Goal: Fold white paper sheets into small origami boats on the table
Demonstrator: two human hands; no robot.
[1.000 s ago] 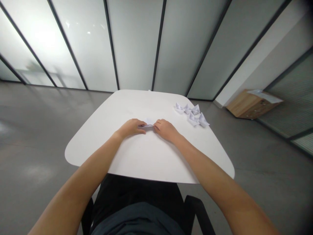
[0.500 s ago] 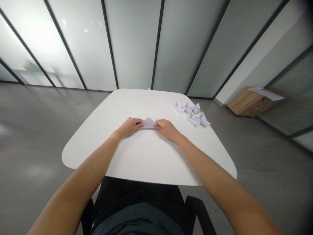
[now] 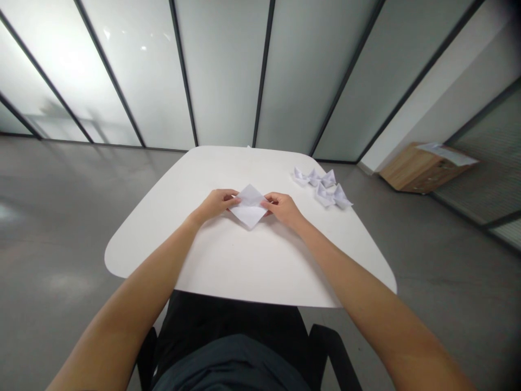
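Observation:
A folded piece of white paper (image 3: 249,209), diamond-shaped with a crease across its middle, is held between my two hands over the white table. My left hand (image 3: 220,204) pinches its left corner, thumb on top and fingers curled beneath. On the opposite corner, my right hand (image 3: 283,207) is closed in the same way, its thumb lying on the paper. Several folded paper boats (image 3: 325,187) sit in a cluster to the right, beyond my right hand and apart from it.
The white table (image 3: 252,266) has rounded corners, and its near edge runs in front of my lap. Behind it stands a frosted glass wall (image 3: 222,70). A wooden cabinet (image 3: 423,169) with papers on top is on the floor at the right.
The paper has gone from a flattened triangle to an opened diamond, its lower point now showing toward me. Both hands still grip its side corners. The boats have stayed put.

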